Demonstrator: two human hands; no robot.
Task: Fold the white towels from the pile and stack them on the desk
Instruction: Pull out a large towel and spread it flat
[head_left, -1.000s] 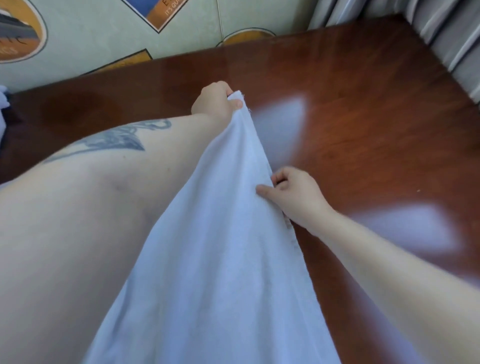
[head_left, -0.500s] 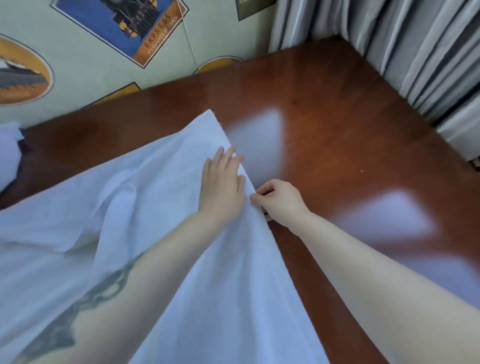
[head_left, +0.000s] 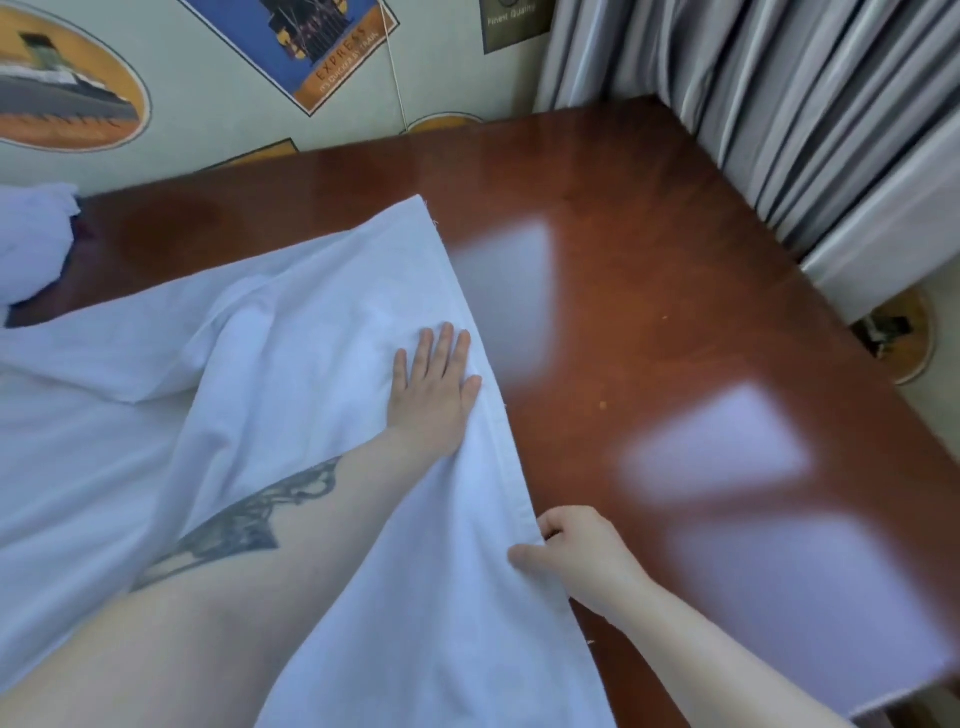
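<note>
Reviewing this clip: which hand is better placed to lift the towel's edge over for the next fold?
Probably the right hand: it already pinches the white towel at its right hem. The left hand lies flat, palm down on the cloth, better suited to pinning it to the desk.

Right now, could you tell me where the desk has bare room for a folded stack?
The desk is bare right of the towel, up to the curtain. The left side is crowded: towel and pile.

We've got a glossy reddish wood counter (head_left: 649, 291) with window glare, grey curtains (head_left: 779, 104) at 2 o'clock, and train-poster wallpaper (head_left: 208, 119) up at 11.
</note>
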